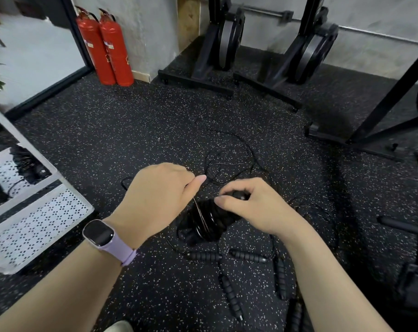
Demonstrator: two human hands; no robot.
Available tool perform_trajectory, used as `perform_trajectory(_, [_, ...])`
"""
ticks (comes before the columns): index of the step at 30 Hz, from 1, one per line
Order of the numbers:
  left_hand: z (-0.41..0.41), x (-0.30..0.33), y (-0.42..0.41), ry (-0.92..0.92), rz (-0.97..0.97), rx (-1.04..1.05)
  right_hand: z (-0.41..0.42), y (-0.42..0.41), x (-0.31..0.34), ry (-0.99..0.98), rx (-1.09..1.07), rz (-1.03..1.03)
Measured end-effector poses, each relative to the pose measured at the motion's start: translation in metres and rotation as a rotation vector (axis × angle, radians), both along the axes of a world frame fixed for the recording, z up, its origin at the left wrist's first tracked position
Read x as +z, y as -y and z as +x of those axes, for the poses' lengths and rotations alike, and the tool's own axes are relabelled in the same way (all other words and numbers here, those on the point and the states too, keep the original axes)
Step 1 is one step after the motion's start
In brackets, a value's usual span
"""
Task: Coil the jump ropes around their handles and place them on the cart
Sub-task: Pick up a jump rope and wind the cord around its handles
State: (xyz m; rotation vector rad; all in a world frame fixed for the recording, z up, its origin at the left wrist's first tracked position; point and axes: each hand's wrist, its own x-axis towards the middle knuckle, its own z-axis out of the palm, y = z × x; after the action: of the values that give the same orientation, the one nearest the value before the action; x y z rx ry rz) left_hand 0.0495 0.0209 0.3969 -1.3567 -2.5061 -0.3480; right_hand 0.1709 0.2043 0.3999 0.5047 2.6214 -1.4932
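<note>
Held above the speckled floor (pixel 107 144): handle bundle (pixel 206 220), pinched at its top by right hand (pixel 253 207) to steady it, cord (pixel 198 207) nipped taut by left hand (pixel 160 195) for winding; cart (pixel 42 212) waiting alongside.

Both forearms bare to the frame's lower edge; no sleeves in view. Left hand (pixel 155 200) and right hand (pixel 251 207) ungloved, no rings seen, nails short and unpainted where thumb tips show. Left wrist carries a smartwatch (pixel 99 233): rounded-rectangle case, pale metallic rim, dark blank screen. Its strap (pixel 124 252) is pale lilac, smooth, with a raised loop or keeper near the wrist's outer side. Right wrist bare.
</note>
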Motion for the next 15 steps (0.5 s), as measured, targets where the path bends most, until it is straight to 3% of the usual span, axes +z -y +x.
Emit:
perform_trajectory(7, [0.009, -0.003, -0.018, 0.611, 0.173, 0.058, -0.001, 0.010, 0.011, -0.013, -0.105, -0.537])
perform_trajectory(12, [0.022, 0.014, -0.020, 1.564, 0.783, -0.101, -0.003, 0.014, 0.012, -0.127, -0.169, -0.995])
perform_trajectory(13, [0.023, 0.014, -0.021, 1.557, 0.785, -0.027, -0.005, 0.015, 0.010, -0.167, -0.148, -1.071])
perform_trajectory(15, [0.023, 0.011, -0.020, 1.065, 0.520, 0.125, -0.009, 0.015, 0.005, -0.252, -0.202, -1.190])
